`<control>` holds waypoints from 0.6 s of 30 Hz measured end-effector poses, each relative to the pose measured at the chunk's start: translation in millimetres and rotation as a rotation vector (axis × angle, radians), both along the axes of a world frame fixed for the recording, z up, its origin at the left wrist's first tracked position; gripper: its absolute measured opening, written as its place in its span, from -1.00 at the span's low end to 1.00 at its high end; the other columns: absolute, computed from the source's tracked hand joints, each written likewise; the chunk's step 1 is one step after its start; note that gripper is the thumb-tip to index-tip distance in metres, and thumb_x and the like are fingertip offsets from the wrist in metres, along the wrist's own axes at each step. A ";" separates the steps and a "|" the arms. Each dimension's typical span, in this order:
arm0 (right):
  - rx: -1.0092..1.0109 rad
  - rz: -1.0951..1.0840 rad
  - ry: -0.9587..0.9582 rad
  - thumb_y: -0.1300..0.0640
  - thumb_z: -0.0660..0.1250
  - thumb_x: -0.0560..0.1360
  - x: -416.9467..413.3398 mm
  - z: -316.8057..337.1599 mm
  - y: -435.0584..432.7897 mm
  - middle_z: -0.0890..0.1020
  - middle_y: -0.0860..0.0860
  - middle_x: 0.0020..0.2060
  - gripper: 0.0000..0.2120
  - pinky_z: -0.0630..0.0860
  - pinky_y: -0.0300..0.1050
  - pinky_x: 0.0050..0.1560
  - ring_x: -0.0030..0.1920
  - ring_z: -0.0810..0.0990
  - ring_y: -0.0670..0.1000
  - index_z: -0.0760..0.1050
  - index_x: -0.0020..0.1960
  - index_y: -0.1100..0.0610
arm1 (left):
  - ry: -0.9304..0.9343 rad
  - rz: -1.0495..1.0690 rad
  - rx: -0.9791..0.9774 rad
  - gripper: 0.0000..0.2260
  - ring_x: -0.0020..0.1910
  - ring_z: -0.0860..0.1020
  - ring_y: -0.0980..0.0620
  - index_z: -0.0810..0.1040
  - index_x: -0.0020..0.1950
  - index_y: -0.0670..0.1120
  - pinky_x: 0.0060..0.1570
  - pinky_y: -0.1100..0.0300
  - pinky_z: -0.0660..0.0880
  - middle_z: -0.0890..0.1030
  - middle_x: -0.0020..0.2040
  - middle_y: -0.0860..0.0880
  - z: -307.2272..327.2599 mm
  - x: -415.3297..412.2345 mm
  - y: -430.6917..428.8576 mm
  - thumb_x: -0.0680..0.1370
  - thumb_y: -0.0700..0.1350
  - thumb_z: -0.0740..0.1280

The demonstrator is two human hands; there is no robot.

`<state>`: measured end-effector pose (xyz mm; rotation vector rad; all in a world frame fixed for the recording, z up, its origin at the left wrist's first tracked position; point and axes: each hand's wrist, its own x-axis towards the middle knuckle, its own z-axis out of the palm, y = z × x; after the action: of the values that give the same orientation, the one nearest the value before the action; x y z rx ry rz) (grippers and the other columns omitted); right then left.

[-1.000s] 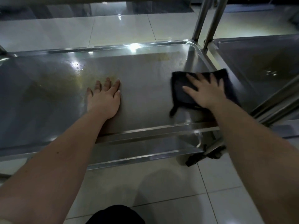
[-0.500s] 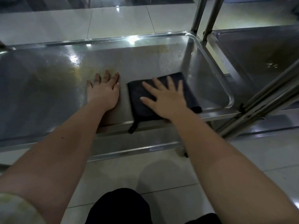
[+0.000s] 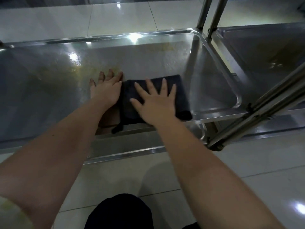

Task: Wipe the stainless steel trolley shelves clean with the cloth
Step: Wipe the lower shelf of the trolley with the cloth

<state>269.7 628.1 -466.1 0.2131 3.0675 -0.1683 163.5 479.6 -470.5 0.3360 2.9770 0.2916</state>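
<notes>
**CLOTH ON TROLLEY SHELF: STATUS**

**Qty.** 1 cloth. 2 hands: L hand, R hand. 2 shelf levels on the near trolley: upper shelf and lower shelf. 1 adjacent tray. 2 upright posts.

**Cloth, appearance.** Dark fabric, folded approx. rectangular, lying flat. A narrow tab at its near-L corner hangs over the front rim of the upper shelf.

**Cloth, location.** On the upper shelf, directly under the R hand. Its edges show beyond the fingertips and on both sides of the palm.

**R hand.** Fully extended, palm down, fingers straight and spread. It presses flat on the cloth with no curl round the fabric.

**L hand.** Also extended, palm down, fingers straight and close together. It rests on bare steel just L of the R hand, and its R edge is against the cloth's L edge. It holds nothing.

**Shelf surface.** Stainless steel with a raised rim and rounded corners. Glare spots lie beyond the L hand fingertips. A yellowish smear lies beyond the R hand, near the far rim. A faint yellowish film lies just past the L hand fingertips.

**Surroundings.** The lower shelf shows below both wrists. The adjacent tray is well to the R of the R hand, past the posts. Floor tiles lie beyond the far rim.
</notes>
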 end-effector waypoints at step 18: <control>-0.159 -0.193 -0.019 -0.22 -0.21 0.64 7.1 1.9 84.5 -0.04 -0.10 0.59 -0.48 -0.28 0.30 0.49 0.58 -0.19 0.13 -0.15 0.58 -0.19 | 0.089 -0.217 -0.090 -0.40 0.59 -0.13 -0.14 -0.06 0.57 0.31 0.39 -0.39 -0.31 -0.08 0.62 0.09 5.5 80.7 72.8 0.55 0.41 -0.08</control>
<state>276.8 712.6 -464.2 0.4977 2.9908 -0.4155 244.2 552.4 -465.0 0.6715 2.9914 0.1217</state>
